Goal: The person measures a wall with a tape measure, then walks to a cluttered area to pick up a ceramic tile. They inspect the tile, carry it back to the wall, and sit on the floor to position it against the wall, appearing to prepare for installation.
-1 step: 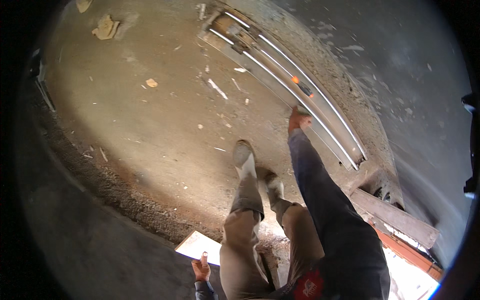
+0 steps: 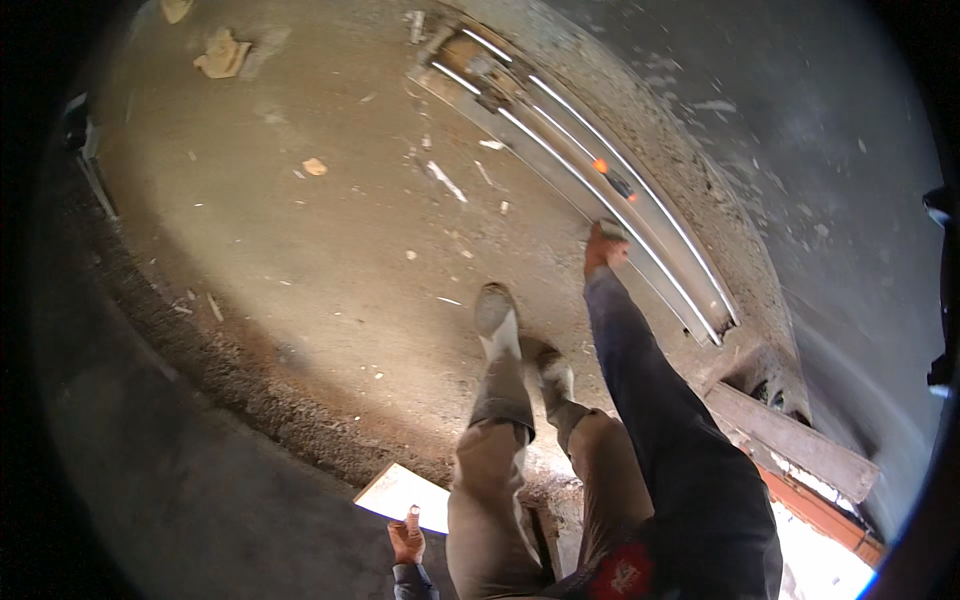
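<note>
Red patch [image 2: 622,572] with pale motif on dark clothing [image 2: 710,530], near side. Long railed frame [image 2: 670,245], far right; orange-and-black tool [image 2: 618,182] inside. Left hand [image 2: 407,540], near left, grips pale board [image 2: 405,492], thumb on top. Right hand [image 2: 604,248] at frame's left edge, blurred; cannot tell whether gripping.

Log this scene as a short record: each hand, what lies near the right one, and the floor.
Left hand: gripping a pale flat board, thumb on top
Right hand: at the near edge of a long panel with bright metal strips; blur hides its grip
On the panel: orange-and-black tool, between strips
Floor: dusty, scattered pale scraps
</note>
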Tool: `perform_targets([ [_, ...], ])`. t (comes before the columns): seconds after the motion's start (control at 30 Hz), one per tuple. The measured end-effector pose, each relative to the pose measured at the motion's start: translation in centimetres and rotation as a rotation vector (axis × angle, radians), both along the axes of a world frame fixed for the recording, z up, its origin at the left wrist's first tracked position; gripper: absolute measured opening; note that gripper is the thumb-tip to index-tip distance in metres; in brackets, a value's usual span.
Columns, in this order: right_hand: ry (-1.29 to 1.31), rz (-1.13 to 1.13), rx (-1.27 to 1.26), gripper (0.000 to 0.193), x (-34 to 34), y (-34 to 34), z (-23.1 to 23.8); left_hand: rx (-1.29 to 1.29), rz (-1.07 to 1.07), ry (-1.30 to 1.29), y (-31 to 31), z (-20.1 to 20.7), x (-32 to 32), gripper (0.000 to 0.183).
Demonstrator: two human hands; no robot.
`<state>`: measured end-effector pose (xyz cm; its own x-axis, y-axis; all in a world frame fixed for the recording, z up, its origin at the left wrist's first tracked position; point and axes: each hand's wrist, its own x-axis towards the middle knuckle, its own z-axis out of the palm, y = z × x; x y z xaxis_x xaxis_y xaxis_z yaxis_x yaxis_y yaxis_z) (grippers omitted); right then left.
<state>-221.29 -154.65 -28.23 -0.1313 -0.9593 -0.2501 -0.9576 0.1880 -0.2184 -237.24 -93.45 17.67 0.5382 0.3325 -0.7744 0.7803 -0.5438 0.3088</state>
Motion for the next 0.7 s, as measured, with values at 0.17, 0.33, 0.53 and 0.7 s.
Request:
perform_targets([
  [0.17,-0.429,0.237,0.236,0.061,-6.6,10.1,8.5,0.016,-0.069,0.053,1.0,5.9,0.2,0.064],
  [0.33,-0.618,0.419,1.414,0.048,-7.8,18.2,35.2,0.207,-0.378,0.266,4.0,13.9,-0.4,0.058],
  [0.53,-0.855,0.023,1.848,0.025,11.1,25.7,60.5,0.122,0.054,0.045,6.8,19.1,8.2,0.052],
  [0.7,-0.88,0.134,2.18,0.034,30.7,29.0,72.5,0.123,0.227,-0.109,13.3,21.9,18.3,0.047],
])
